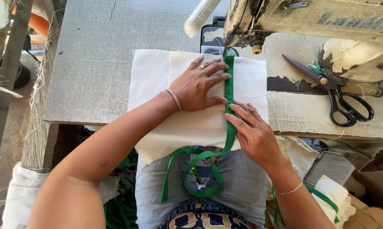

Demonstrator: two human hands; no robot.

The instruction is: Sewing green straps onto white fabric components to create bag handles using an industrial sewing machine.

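Cloth, worn metal and a rough bench top

I see matt cream woven fabric (191, 123) with frayed edges, a smooth green cloth ribbon (229, 85), a chipped painted-metal sewing machine (327, 25), black steel scissors (335, 93), and a coarse grey textured bench (93, 63).

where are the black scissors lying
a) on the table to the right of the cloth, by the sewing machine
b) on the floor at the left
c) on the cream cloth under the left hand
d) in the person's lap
a: the black scissors lie on the table right of the cream cloth, beside the sewing machine, apart from both hands.
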